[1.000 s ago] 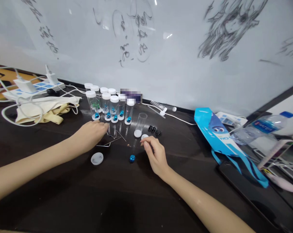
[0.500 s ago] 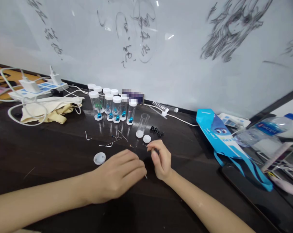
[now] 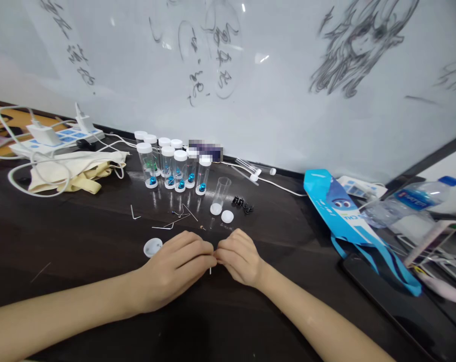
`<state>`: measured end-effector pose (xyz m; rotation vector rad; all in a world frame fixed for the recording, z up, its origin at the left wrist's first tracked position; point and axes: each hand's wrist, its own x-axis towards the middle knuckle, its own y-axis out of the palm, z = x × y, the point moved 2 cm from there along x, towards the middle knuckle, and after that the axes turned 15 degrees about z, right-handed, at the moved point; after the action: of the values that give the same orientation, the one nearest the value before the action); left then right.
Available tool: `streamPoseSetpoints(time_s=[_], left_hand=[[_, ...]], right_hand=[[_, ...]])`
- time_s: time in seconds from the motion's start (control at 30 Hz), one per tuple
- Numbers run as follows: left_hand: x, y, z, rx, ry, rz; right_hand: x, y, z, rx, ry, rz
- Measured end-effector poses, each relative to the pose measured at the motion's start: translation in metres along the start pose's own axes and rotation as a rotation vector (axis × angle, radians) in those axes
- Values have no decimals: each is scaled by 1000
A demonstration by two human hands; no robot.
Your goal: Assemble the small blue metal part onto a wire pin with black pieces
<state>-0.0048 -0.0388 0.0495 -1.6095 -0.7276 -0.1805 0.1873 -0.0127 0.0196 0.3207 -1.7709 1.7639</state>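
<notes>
I hold 1 thin rod, center of the frame. I count 9 white-capped tubes left of center, 1 open tube and 1 loose white cap near center, 1 round dish lower left of center, 2 power strips, left and right, and 1 blue bag at right. The black bits overlap too much for me to count.

Reader: Specify the support surface.
Writer: Table, dark, glossy, reflective.
Reader: List the items at left.
Writer: Power strip; cream cloth bag in front, cable across it.
Reader: Centre?
Writer: Capped clear tubes, clustered, upright. Uncapped tube, upright, beside white cap. Black parts near both. Forward: L-shaped metal key, thin metal pieces, shallow dish.
Reader: Right?
Writer: Blue bag, clear bottle.
</notes>
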Motion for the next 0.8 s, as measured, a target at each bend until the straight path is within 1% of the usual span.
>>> streamPoseSetpoints(time_s=[0.07,0.1,0.17,0.23,0.27,0.33,0.43,0.57,0.63,0.8], left_hand=[[-2,2,-1,2,-6,-27],[-4,4,-3,0,1,-27],[-5,10,-7,-9,33,8],[-6,18,-13,-2,84,82],[-6,23,-16,10,107,122],[-6,33,-22,53,187,246],[-6,39,-27,96,230,304],[-7,38,-25,68,172,298],[-8,36,-20,4,114,278],[-6,32,-5,-281,-129,188]], right_hand=[[-1,1,-2,50,39,-37],[-2,1,-4,102,105,-83],[-6,0,-14,222,325,-236],[-10,-1,-27,303,565,-417],[-12,-2,-34,318,637,-484],[-15,-3,-47,350,720,-577],[-16,-3,-60,439,784,-637],[-14,0,-59,532,814,-627],[-14,0,-56,534,825,-636],[-18,-2,-57,521,848,-685]])
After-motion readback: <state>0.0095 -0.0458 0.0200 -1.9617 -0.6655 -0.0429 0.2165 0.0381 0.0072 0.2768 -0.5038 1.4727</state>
